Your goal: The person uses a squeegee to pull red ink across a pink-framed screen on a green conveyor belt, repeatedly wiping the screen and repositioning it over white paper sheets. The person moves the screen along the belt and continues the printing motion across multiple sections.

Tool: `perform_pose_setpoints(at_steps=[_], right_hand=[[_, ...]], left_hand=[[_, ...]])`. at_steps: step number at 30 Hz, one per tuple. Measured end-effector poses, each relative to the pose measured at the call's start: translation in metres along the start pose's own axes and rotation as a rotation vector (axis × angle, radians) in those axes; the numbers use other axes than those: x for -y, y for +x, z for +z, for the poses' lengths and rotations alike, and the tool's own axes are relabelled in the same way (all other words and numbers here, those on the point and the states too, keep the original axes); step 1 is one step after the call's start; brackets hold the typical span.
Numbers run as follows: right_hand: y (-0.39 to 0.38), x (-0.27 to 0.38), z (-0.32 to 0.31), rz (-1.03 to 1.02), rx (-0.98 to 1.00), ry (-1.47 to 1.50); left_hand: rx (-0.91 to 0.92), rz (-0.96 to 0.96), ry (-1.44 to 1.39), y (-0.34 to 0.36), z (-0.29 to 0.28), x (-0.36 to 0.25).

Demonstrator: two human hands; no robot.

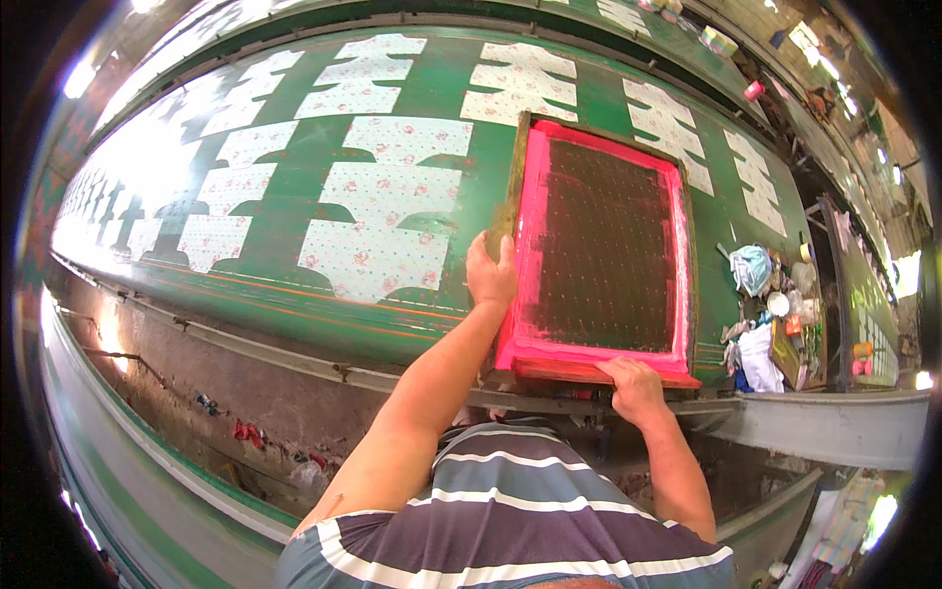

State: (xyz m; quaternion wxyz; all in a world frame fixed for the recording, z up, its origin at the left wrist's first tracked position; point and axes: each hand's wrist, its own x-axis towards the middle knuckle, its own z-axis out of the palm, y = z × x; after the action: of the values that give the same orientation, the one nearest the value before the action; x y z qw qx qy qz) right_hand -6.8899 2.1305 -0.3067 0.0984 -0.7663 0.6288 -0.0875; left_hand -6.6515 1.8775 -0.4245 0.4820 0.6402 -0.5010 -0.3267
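A screen printing frame (608,245) lies over the long green printing table (285,196), its dark mesh bordered in bright pink. My left hand (491,272) grips the frame's left rail, thumb on top. At the near edge, my right hand (633,388) is closed over a red-stained bar (559,370); whether this is the frame's own rail or a separate piece laid along it, I cannot tell. White fabric pieces (388,191) with small floral prints lie flat in rows to the left. More printed pieces (520,83) are beyond the frame.
At the table's right end sits a clutter of cloths (751,270), cups (778,304) and containers. A metal rail (265,348) runs along the near table edge. Another green table (147,461) stands behind me on the left, past a littered floor (245,402).
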Motion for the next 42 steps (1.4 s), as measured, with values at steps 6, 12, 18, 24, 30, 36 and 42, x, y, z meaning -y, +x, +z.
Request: perform_pose_setpoints(at_steps=[6,12,18,24,30,36,42], right_hand=[[0.007,0.009,0.023,-0.025,-0.137,-0.038],[0.072,-0.041,0.032,-0.08,-0.205,-0.123],[0.186,-0.122,0.035,-0.126,-0.258,-0.113],[0.306,-0.206,0.032,-0.094,-0.243,-0.203],[0.402,-0.262,0.02,-0.084,-0.239,-0.198],[0.455,-0.285,-0.004,-0.024,-0.183,-0.124],[0.471,-0.3,-0.001,-0.067,-0.17,-0.142]], left_hand=[[0.019,-0.019,-0.035,0.001,-0.007,0.002],[-0.006,-0.002,-0.034,0.003,-0.002,0.004],[-0.022,-0.031,-0.091,0.002,-0.007,0.003],[-0.03,-0.038,-0.02,-0.001,-0.009,-0.001],[-0.061,-0.037,0.059,-0.003,-0.007,-0.008],[-0.072,-0.058,0.05,-0.003,-0.006,-0.003],[-0.078,-0.083,0.06,-0.006,-0.004,-0.013]])
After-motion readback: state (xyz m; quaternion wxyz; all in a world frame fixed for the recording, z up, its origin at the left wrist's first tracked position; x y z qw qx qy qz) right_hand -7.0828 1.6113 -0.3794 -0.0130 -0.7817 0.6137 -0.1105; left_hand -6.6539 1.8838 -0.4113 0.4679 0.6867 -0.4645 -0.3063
